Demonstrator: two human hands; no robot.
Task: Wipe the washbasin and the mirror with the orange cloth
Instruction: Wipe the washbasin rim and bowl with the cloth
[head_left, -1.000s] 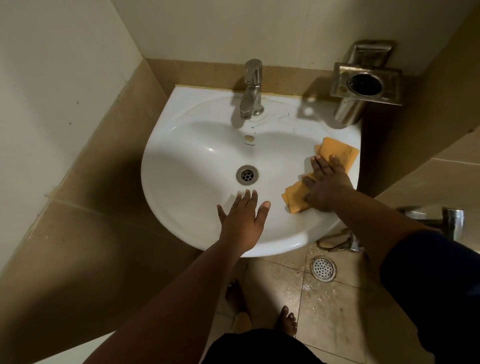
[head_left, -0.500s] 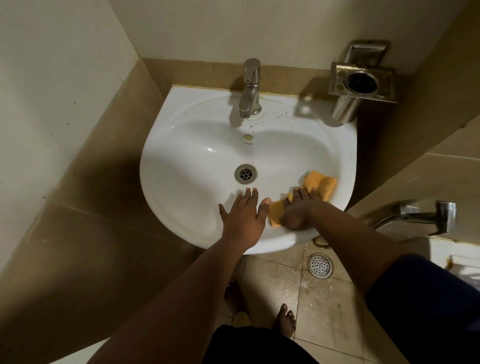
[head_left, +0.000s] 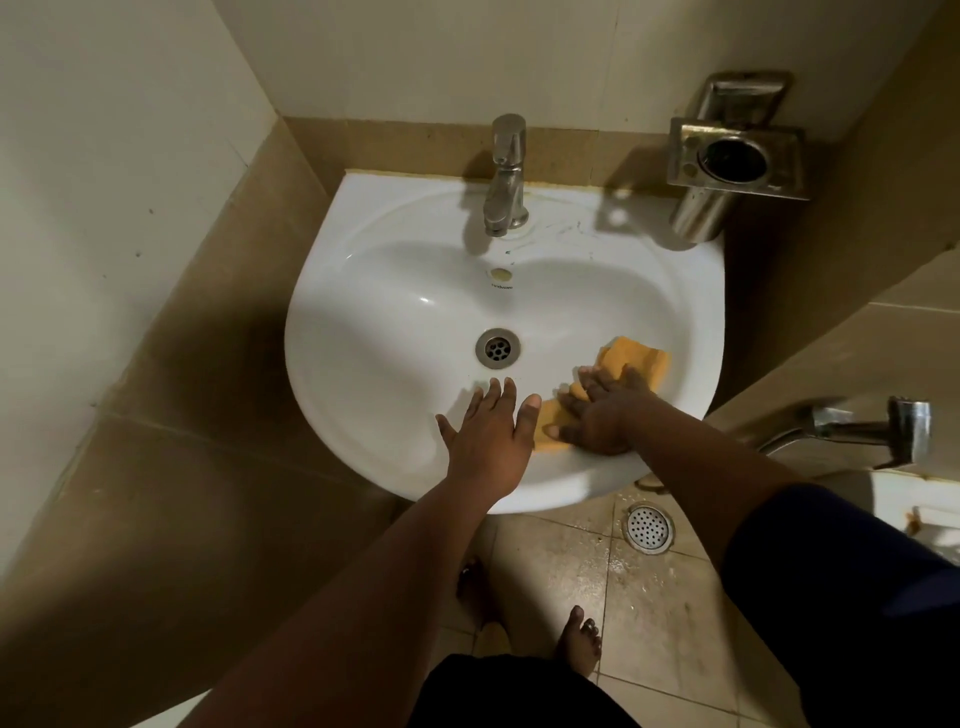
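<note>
Right hand (head_left: 602, 415) presses the orange cloth (head_left: 634, 364) flat inside the washbasin (head_left: 363, 322); left hand (head_left: 491, 436) rests open.

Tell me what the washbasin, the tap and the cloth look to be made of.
Washbasin: glazed white ceramic, probably; glossy with sharp highlights.
Tap: metal, likely brushed or dulled steel or chrome; grey with soft reflections.
Orange cloth: soft woven or microfibre fabric; matte, folded and creased under the right hand.

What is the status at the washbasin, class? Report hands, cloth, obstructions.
Right hand flat on orange cloth, inside washbasin, near-right side. Left hand open, empty, spread on front rim. Nothing in the way; mirror out of view.
</note>
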